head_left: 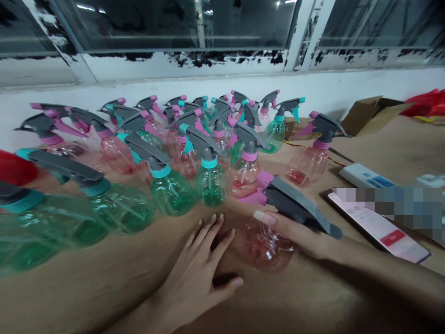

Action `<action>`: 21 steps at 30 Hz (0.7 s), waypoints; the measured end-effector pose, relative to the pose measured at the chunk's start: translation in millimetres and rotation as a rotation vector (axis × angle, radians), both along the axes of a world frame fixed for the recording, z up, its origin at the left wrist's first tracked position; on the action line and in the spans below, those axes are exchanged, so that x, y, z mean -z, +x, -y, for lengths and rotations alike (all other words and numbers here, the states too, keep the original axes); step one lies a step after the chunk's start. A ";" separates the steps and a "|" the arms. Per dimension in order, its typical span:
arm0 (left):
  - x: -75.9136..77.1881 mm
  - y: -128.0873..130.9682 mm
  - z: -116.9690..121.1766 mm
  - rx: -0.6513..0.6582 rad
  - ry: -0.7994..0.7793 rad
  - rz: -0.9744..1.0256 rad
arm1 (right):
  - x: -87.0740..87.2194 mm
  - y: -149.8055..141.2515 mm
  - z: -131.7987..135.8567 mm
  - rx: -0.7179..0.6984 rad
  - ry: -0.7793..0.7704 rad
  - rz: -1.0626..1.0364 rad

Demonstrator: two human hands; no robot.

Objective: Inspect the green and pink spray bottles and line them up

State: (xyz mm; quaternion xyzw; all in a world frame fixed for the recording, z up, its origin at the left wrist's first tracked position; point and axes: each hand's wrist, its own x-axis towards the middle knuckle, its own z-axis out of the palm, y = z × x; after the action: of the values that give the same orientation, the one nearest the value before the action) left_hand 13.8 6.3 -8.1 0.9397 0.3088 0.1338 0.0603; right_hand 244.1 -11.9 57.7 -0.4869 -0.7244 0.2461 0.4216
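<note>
My right hand (295,232) is wrapped round the neck of a pink spray bottle (267,250) with a grey trigger head and pink nozzle. The bottle is upright at the front of the group, its nozzle pointing left. My left hand (198,269) lies flat on the tabletop (114,278) to the left of it, fingers spread and holding nothing. Just beyond the left fingertips stands a green spray bottle (210,183) with a turquoise collar. Another green spray bottle (172,192) is beside it on the left.
Several more pink and green spray bottles crowd towards the wall. On the right lie a phone (378,227), a white power strip (365,176) and an open cardboard box (371,116). Red material (427,106) is at the far right, and a red object (15,167) at the left edge.
</note>
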 end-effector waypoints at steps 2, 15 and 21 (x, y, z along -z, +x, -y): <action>-0.3 0.2 -0.1 0.001 0.006 -0.018 | -2.5 -0.3 -0.6 -0.081 -0.094 -0.057; -1.4 0.2 0.2 0.000 -0.005 0.021 | -6.4 -0.6 -0.6 -0.113 -0.154 -0.136; -0.3 0.9 -0.4 0.003 0.040 -0.024 | -4.6 0.7 -1.1 -0.133 -0.139 -0.140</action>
State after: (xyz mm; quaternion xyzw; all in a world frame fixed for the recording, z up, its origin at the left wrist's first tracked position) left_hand 14.7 6.7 -7.7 0.9428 0.3053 0.1283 0.0382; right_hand 244.7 -10.7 62.3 -0.4474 -0.7051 0.3565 0.4190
